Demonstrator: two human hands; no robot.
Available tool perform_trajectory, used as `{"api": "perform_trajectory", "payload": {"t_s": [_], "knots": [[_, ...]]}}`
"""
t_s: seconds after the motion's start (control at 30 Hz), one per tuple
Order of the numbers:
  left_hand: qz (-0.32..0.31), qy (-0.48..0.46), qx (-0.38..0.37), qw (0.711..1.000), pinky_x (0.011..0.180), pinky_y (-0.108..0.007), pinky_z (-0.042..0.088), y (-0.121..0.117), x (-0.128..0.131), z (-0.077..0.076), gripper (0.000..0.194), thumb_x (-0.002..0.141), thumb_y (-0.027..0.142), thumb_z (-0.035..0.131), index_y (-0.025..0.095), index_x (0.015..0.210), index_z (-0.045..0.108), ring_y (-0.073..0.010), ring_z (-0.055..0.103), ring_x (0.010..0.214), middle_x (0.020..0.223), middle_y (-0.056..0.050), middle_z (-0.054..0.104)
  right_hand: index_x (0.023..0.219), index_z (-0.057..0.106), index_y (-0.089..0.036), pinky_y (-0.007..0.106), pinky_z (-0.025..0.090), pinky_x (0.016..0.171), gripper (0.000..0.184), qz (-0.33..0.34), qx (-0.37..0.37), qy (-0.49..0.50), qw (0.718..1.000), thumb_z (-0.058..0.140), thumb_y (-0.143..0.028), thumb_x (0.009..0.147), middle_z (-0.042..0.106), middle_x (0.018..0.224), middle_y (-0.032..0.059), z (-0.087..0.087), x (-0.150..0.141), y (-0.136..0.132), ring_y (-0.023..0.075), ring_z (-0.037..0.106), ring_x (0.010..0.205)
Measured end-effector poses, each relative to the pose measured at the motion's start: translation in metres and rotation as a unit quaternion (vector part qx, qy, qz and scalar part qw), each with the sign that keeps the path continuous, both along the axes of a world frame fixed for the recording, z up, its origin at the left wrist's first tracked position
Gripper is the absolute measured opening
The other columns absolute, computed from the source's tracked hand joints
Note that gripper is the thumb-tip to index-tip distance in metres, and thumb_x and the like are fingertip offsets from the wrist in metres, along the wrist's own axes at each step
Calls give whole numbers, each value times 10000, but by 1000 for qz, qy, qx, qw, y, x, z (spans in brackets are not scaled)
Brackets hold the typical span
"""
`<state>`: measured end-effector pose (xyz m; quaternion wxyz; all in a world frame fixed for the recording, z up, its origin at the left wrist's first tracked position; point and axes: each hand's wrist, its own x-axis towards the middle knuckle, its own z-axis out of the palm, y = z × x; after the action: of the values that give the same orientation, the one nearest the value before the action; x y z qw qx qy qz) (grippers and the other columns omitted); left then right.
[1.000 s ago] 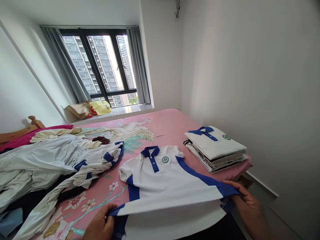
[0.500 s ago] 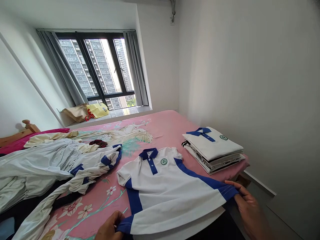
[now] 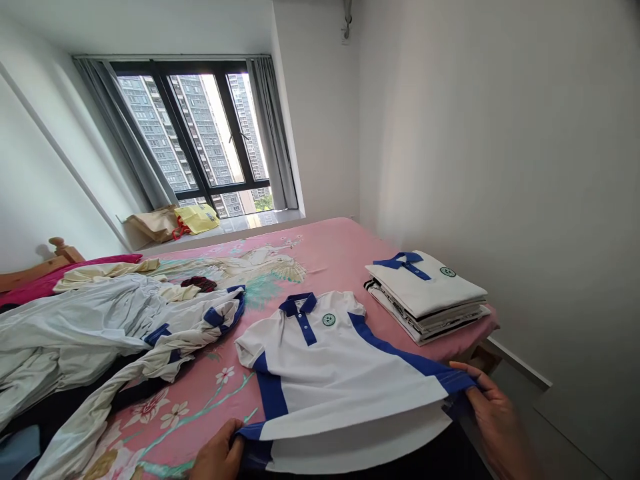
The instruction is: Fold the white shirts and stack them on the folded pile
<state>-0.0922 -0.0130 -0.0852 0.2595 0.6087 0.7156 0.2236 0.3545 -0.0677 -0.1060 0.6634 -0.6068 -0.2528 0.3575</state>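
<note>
A white polo shirt (image 3: 340,360) with blue collar, blue side panels and a green chest badge lies face up on the pink flowered bedsheet (image 3: 320,257). My left hand (image 3: 220,457) pinches the shirt's hem at its blue left corner, at the bottom of the view. My right hand (image 3: 493,417) grips the hem's blue right corner past the bed's near edge. The hem is held up a little off the bed between both hands.
A stack of folded shirts (image 3: 427,297) sits at the bed's right edge by the white wall. A heap of unfolded white and blue clothes (image 3: 100,333) covers the left side. Paper bags (image 3: 175,220) rest on the window sill.
Both hands keep hold of the hem corners. The left corner was tugged toward me and the shirt lies a bit flatter and straighter than a second ago.
</note>
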Motion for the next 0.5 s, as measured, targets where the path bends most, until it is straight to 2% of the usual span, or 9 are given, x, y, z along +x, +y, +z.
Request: {"api": "perform_trajectory", "payload": {"t_s": [0.07,0.13,0.2,0.27,0.33,0.4,0.43,0.5], "knots": [[-16,-60,-14,998,671,-283,475,1,1,-2,235,713,405,511,211,758,634,-208,620,709,715,-21,675,1114,589,-241,313,534,489,485,-3,-6,15,1000,662,-400,663,711,732,3,-2,2,-1,239,676,637],[-9,-168,-12,986,628,-277,474,0,2,-1,309,689,498,572,203,768,626,-193,598,660,680,-9,650,1132,586,-248,314,549,531,499,4,-7,34,999,667,-372,656,713,757,1,-3,4,-1,233,678,660],[21,-288,14,957,607,-270,471,-3,3,3,427,617,580,649,203,814,614,-178,580,643,693,5,638,1137,588,-258,319,553,546,484,12,-7,39,999,654,-362,670,715,787,9,-6,4,-1,235,679,675],[32,-366,30,930,577,-255,454,-7,3,7,493,567,611,690,209,833,586,-152,554,613,690,22,614,1143,589,-263,330,555,552,465,22,-6,21,1000,629,-359,690,717,835,24,-8,3,1,244,680,707],[8,-360,-2,933,508,-234,412,-12,3,12,458,585,605,679,214,783,547,-124,501,533,607,44,556,1128,602,-255,343,558,572,440,35,-4,-10,999,609,-369,703,715,889,43,-8,4,2,253,678,752],[3,-291,-41,956,448,-227,374,-15,3,22,414,613,593,648,218,738,526,-112,450,458,520,57,496,1099,620,-245,351,557,590,423,47,-4,-39,998,605,-394,703,712,929,55,-4,8,2,260,675,781],[18,-254,-42,966,430,-230,369,-14,3,29,404,614,590,641,221,733,531,-115,442,437,494,59,484,1084,627,-244,352,554,587,423,44,-5,-45,998,609,-407,694,712,930,56,1,11,0,262,673,778],[77,-212,10,974,430,-242,396,-6,3,46,409,596,583,657,220,761,566,-133,481,449,497,49,512,1077,626,-257,354,549,592,441,31,-6,-41,999,636,-419,667,711,934,53,15,19,-9,262,671,774]]}}
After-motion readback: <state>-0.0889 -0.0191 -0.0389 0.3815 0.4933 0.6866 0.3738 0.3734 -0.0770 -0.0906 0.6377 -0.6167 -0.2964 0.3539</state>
